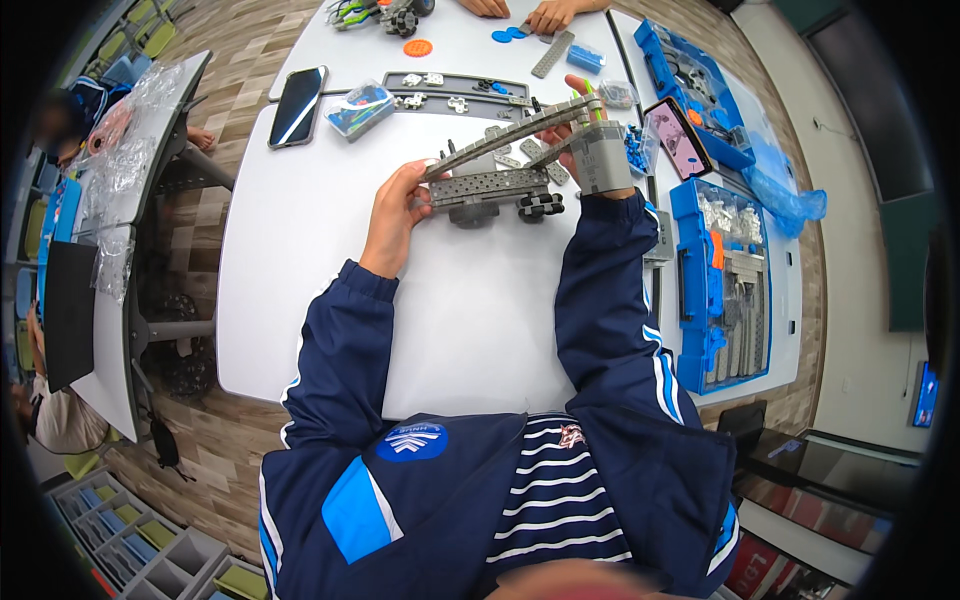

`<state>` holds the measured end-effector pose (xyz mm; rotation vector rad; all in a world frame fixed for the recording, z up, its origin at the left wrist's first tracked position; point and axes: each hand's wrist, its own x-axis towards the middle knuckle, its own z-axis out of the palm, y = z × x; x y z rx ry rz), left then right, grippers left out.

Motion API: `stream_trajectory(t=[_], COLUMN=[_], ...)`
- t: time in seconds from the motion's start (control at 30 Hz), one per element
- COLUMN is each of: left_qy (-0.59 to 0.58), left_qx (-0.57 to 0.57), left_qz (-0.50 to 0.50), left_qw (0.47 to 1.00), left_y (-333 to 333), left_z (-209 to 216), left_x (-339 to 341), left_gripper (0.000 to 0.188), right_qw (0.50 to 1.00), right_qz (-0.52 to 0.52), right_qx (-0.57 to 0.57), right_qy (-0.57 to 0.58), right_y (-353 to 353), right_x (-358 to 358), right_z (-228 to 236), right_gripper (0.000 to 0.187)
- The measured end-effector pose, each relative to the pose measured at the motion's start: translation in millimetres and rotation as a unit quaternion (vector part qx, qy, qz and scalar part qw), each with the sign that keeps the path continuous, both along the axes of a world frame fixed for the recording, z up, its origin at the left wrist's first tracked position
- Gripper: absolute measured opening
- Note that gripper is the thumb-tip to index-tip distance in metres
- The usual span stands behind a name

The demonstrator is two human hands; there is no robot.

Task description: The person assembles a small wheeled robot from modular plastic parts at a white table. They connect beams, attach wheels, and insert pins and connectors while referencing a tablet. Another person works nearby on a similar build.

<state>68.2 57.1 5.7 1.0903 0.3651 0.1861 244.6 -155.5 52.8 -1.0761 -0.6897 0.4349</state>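
Note:
Both my hands hold up a grey building-kit model (490,184) made of perforated beams, above the white table. My left hand (393,215) grips its left end, thumb and fingers closed near where a long slanting beam (505,135) meets the lower one. My right hand (567,140) is at the other end, partly hidden behind a grey block (604,160); its fingers wrap around the block and the beam end, close to bright green pins (594,105). Below the lower beam hang a dark wheel (540,206) and a blurred grey round part (473,214).
Ahead lie a phone (298,108), a box of small parts (360,109) and a grey frame tray (455,84). To the right are another phone (677,138) and a blue parts case (722,285). Another person's hands (549,15) rest at the far side.

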Motion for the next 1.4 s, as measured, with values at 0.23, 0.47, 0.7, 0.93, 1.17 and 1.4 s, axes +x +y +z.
stream_trajectory(t=[0.23, 0.47, 0.7, 0.93, 1.17, 1.4], left_qy=[-0.019, -0.023, -0.012, -0.004, -0.015, -0.033], left_qx=[0.001, -0.002, 0.002, 0.004, 0.002, 0.012], left_qz=[-0.003, 0.018, 0.02, 0.017, 0.015, -0.003], left_qw=[1.0, 1.0, 1.0, 1.0, 1.0, 0.999], left_y=[-2.2, -3.5, -4.4, -3.3, -3.1, -3.4], left_z=[-2.7, -4.0, -5.3, -5.2, -5.5, -5.3], left_x=[-0.3, 0.2, 1.0, 1.0, 0.8, 0.2], left_gripper=[0.036, 0.037, 0.039, 0.04, 0.039, 0.041], right_qw=[0.997, 0.991, 0.992, 0.987, 0.989, 0.984], right_qz=[0.035, 0.119, 0.116, 0.15, 0.143, 0.14], right_qx=[-0.064, -0.046, -0.028, -0.014, -0.039, -0.11], right_qy=[0.009, 0.039, 0.025, 0.052, 0.006, 0.024], right_y=[-4.8, -14.0, -7.9, -12.3, -12.4, -21.1], right_x=[11.6, 25.4, 35.3, 30.5, 29.0, 17.4], right_z=[4.7, -4.6, -20.2, -15.0, -9.7, 6.7], right_gripper=[0.079, 0.083, 0.085, 0.074, 0.07, 0.072])
